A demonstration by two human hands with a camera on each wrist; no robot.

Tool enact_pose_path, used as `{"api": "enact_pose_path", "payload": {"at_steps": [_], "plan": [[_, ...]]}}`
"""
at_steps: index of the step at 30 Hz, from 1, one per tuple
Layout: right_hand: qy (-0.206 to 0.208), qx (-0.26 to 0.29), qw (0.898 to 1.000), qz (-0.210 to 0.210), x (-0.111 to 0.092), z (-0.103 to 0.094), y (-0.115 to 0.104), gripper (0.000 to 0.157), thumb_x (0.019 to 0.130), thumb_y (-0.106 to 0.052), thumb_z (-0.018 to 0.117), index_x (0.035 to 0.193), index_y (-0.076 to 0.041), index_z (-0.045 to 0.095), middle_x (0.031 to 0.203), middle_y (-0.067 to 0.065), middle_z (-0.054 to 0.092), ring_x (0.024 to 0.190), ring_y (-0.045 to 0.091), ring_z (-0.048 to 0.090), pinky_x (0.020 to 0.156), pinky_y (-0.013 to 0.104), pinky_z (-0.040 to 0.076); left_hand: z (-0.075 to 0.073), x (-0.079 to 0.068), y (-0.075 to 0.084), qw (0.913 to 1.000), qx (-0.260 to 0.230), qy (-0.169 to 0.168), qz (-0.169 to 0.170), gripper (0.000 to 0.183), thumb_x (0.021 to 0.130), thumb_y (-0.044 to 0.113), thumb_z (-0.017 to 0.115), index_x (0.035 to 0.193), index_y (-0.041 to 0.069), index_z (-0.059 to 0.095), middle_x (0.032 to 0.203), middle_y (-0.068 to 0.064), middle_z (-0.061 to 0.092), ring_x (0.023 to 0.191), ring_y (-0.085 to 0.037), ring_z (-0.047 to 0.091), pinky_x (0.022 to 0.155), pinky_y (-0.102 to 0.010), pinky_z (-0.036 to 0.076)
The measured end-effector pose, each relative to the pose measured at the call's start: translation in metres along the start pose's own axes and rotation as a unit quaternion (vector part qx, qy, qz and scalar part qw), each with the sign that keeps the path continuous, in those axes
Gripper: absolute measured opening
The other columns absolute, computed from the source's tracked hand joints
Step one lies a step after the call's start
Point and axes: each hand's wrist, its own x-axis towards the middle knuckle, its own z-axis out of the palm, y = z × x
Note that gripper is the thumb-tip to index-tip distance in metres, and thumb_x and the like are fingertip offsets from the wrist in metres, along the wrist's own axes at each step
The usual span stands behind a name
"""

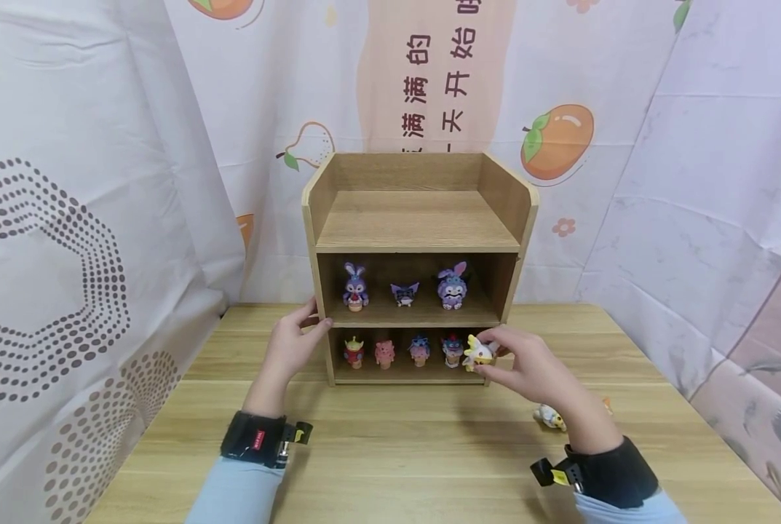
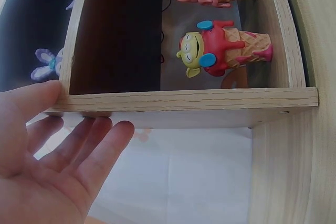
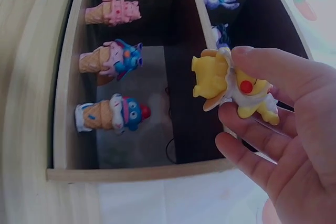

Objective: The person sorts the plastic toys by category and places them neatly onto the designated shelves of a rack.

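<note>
A wooden shelf (image 1: 423, 218) stands on the table. On its left side panel rests my left hand (image 1: 295, 338), with the thumb at the front edge and the fingers along the outer side, as the left wrist view (image 2: 68, 166) shows. My right hand (image 1: 528, 360) pinches a yellow-and-white figurine (image 3: 212, 77) between thumb and fingers. That figurine hangs in front of the lower compartment's right end. Inside that compartment stand a red-and-yellow figurine (image 1: 354, 352), a pink one (image 1: 384, 354), a blue-and-pink one (image 1: 419, 350) and a blue-and-white one (image 1: 452, 351), several on cone-shaped bases.
The compartment above holds a purple rabbit figurine (image 1: 355, 287), a small dark-purple figurine (image 1: 405, 294) and a larger lilac one (image 1: 453, 286). Near my right forearm, a white-and-yellow figurine (image 1: 549, 417) lies on the table (image 1: 390, 451); a small orange piece (image 1: 607, 405) shows behind the arm.
</note>
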Motion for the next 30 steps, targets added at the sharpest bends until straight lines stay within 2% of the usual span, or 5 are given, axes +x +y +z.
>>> {"api": "enact_pose_path", "payload": {"at_steps": [7,14,22,30], "plan": [[0.014,0.011,1.0,-0.025,0.018,-0.005,-0.009,0.036,0.079,-0.007,0.088,0.11,-0.009,0.07,0.102,-0.004,0.069,0.082,0.009,0.065,0.068,0.034,0.06,0.0,0.001,0.0,1.0,0.008,0.0,0.003,0.06,0.099,0.022,0.071,0.15,0.002,0.047,0.145,-0.02,0.055,0.122,-0.037,0.062,0.096,-0.049,0.054],[0.021,0.005,0.999,-0.032,0.035,-0.011,-0.019,0.039,0.079,-0.01,0.089,0.113,-0.012,0.069,0.102,-0.006,0.067,0.084,0.01,0.063,0.065,0.03,0.057,-0.001,0.0,0.0,1.0,0.006,0.0,0.002,0.06,0.099,0.023,0.07,0.151,0.003,0.047,0.146,-0.019,0.054,0.122,-0.037,0.062,0.097,-0.049,0.054],[0.037,0.035,0.997,-0.056,0.059,-0.016,-0.032,0.04,0.077,-0.004,0.089,0.113,-0.008,0.07,0.104,-0.003,0.067,0.087,0.011,0.065,0.073,0.032,0.061,-0.001,0.0,0.0,1.0,0.007,0.0,-0.001,0.061,0.099,0.022,0.071,0.15,0.001,0.047,0.147,-0.02,0.053,0.122,-0.037,0.062,0.097,-0.048,0.054],[0.043,0.015,0.997,-0.061,0.079,-0.026,-0.045,0.04,0.077,-0.01,0.09,0.111,-0.009,0.07,0.1,-0.004,0.066,0.085,0.011,0.062,0.073,0.034,0.059,-0.001,0.0,0.0,1.0,0.007,0.0,-0.001,0.061,0.098,0.022,0.071,0.151,0.002,0.047,0.146,-0.02,0.054,0.122,-0.037,0.062,0.097,-0.049,0.054]]}}
